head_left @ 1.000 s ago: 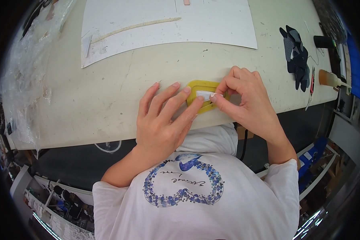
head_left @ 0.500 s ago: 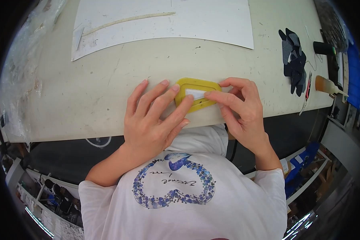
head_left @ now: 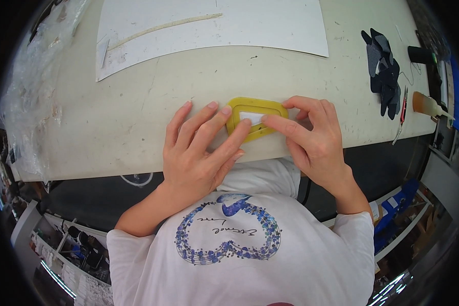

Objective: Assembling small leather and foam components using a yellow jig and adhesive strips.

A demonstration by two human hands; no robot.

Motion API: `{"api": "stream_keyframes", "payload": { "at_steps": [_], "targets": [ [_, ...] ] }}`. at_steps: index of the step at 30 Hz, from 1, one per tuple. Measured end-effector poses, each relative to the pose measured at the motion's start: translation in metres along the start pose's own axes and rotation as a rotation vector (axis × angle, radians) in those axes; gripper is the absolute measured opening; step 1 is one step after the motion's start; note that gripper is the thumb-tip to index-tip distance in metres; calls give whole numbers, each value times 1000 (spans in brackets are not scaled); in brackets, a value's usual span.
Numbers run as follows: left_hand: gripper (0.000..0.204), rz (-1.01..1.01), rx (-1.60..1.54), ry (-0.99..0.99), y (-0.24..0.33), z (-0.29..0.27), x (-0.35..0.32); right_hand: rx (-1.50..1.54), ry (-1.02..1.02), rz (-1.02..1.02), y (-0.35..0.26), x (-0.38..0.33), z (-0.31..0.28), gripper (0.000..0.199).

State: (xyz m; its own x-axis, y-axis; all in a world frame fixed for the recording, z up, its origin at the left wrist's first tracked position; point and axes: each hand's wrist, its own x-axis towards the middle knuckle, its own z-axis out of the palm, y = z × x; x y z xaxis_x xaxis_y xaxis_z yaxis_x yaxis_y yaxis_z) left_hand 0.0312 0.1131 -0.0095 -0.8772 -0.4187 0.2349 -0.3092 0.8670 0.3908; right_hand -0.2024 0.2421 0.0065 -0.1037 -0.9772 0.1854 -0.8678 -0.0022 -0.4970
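pressing flat on the near edge of the cream worktable [head_left: 112,132], the left hand [head_left: 199,153] lies spread, fingertips on the yellow rounded-rectangle frame [head_left: 255,116]. the right hand [head_left: 311,140] pins the small white piece [head_left: 252,118] inside it with 1 extended finger. dark fabric cutouts [head_left: 383,71] lie far right.

Frame piece [head_left: 255,116]: mustard yellow, rounded rectangle, white patch showing in its opening. Surface [head_left: 137,127]: cream, scuffed with small dark specks. Large sheet [head_left: 214,25] at far side: plain white, with a pale beige strip [head_left: 163,28] across it. Stacked cut pieces [head_left: 383,71] at right: dark grey to black. Person's shirt [head_left: 239,260]: white, printed with a blue-violet floral heart wreath.
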Motion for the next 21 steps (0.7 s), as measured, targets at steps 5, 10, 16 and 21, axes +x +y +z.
{"api": "stream_keyframes", "payload": {
  "at_steps": [5,10,16,21],
  "targets": [
    [38,4,-9,-6,-1,-3,-2,-43,27,-17,-1,-1,2,43],
    [37,-79,-151,-27,-3,-12,2,-97,41,-58,-1,-1,4,40],
    [39,-73,-227,-15,-8,-12,5,-110,62,-59,-3,-3,6,41],
    [50,2,-137,16,-4,-7,13,-125,92,-65,-4,-5,8,44]
  ]
}}
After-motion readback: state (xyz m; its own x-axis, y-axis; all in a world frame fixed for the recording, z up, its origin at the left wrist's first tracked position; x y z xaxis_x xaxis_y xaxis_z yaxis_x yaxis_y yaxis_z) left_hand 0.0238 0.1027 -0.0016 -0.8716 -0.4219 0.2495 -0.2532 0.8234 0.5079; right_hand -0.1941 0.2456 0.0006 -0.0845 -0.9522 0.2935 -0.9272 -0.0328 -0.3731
